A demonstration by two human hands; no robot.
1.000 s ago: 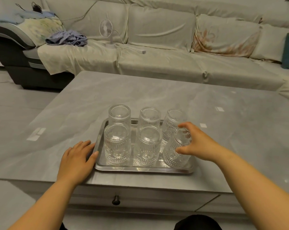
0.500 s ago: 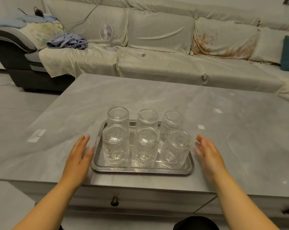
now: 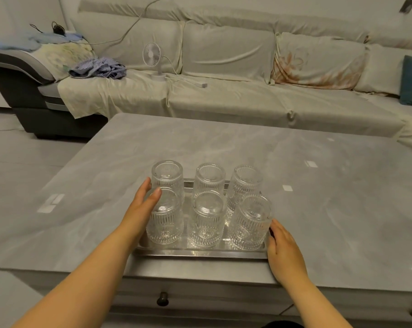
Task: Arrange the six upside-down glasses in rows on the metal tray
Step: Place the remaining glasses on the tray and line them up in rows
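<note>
Ribbed clear glasses stand upside down on the metal tray (image 3: 200,253) in two rows of three. The back row runs from the left glass (image 3: 167,176) to the right glass (image 3: 246,182). In the front row stand the left glass (image 3: 164,221), the middle glass (image 3: 207,221) and the right glass (image 3: 250,223). My left hand (image 3: 141,207) lies flat against the left side of the front left glass, fingers straight. My right hand (image 3: 283,247) rests at the tray's right front corner, fingertips beside the front right glass, holding nothing.
The tray sits near the front edge of a grey marble table (image 3: 318,197) with a drawer knob (image 3: 162,299) below. Behind it stretches a sofa (image 3: 224,98) carrying a small white fan (image 3: 153,58) and a blue cloth (image 3: 98,69).
My left hand has moved from beside the tray up against the front left glass. My right hand let go of the front right glass, then came in to the tray's right corner.
</note>
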